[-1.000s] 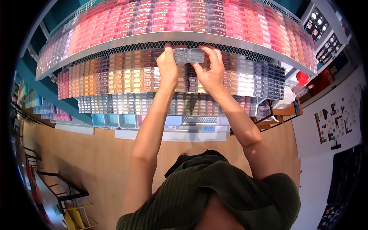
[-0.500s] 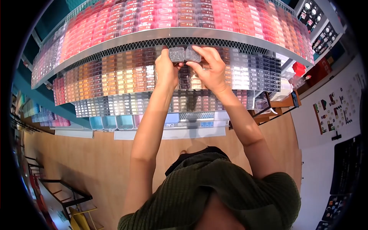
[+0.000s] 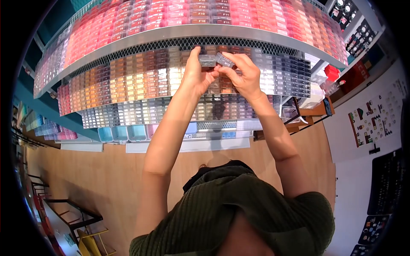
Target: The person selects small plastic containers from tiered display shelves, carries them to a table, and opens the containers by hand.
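Note:
My left hand (image 3: pixel 198 73) holds a small clear box of grey pieces (image 3: pixel 207 60) between thumb and fingers. Just right of it, a second small grey box (image 3: pixel 224 60) is pinched in my right hand (image 3: pixel 242 76), tilted, with a pale label on its side. The two boxes are side by side and seem to touch at their near edges. Both hands are in front of the middle shelf row (image 3: pixel 149 79), which holds many small clear boxes in orange, brown, grey and black.
Above runs a shelf of pink and red labelled boxes (image 3: pixel 166 15) behind a metal edge (image 3: pixel 171 32). Light blue bins (image 3: pixel 136 133) stand low down. A wooden stand (image 3: pixel 314 116) is at the right, a yellow chair (image 3: pixel 87 244) at the lower left.
Both boxes have turned so that their sides show, and the right one has tilted. My hands have shifted slightly to the right. The shelves appear a little higher in view.

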Available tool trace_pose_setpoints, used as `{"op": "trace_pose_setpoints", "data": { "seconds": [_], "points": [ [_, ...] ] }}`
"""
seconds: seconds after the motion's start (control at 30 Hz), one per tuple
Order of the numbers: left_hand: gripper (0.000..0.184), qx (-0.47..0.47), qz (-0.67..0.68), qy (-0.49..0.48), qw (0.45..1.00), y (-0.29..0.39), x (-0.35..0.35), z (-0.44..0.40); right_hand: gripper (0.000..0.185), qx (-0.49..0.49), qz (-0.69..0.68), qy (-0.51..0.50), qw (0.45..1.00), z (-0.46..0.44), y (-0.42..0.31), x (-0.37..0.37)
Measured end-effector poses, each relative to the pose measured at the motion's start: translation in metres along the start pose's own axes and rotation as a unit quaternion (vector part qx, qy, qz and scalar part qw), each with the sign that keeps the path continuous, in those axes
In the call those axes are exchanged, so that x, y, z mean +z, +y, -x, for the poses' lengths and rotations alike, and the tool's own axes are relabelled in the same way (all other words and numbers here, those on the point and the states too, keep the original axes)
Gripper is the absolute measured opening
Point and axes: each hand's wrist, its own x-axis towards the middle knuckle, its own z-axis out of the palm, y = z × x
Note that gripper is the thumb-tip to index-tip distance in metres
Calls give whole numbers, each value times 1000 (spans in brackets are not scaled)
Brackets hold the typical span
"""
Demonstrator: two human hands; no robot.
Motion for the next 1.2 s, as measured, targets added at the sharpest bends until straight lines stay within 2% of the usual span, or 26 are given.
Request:
{"op": "trace_pose_setpoints", "data": {
  "seconds": [0.1,0.2,0.33,0.43,0.53,0.7,0.73,0.77,0.87,0.9,0.93,1.0,1.07,1.17,1.2],
  "points": [
    [47,6,-28,-9,1000,-7,0,3,44,-7,6,12,1000,2,-2,-8],
    [50,46,-47,25,998,-16,8,9,47,6,-4,40,999,3,-11,-18],
    [49,43,-32,-35,998,-23,13,15,50,-3,-7,66,998,2,-13,-35],
    [47,-24,1,-94,995,-28,9,10,49,-27,-2,58,998,2,-16,-48],
    [45,-52,-8,-215,975,-33,0,3,48,-34,-6,51,998,3,-15,-60],
    [53,-79,-30,-261,962,-41,2,-6,49,-23,-7,51,998,10,-14,-76],
    [50,-71,-32,-265,961,-43,3,-7,49,-22,0,53,998,14,-10,-78],
    [45,-40,-59,-157,985,-45,19,2,49,-4,-10,56,998,17,-11,-82],
    [36,-55,-115,-142,982,-48,26,6,49,40,-43,69,996,27,-9,-92],
    [25,-32,-127,-82,988,-51,25,4,50,38,-48,76,995,30,-5,-94],
    [23,-8,-139,-64,988,-57,27,3,50,26,-45,75,996,31,-3,-98],
    [20,25,-191,-78,978,-59,34,2,50,8,-33,69,997,32,-3,-106],
    [15,51,-188,12,981,-65,51,2,51,19,-47,62,997,35,-3,-108],
    [18,67,-254,22,964,-72,49,-11,47,50,-36,38,997,39,-7,-114],
    [18,40,-246,-5,969,-77,48,-17,46,65,-34,33,997,39,-8,-117]
  ]
}}
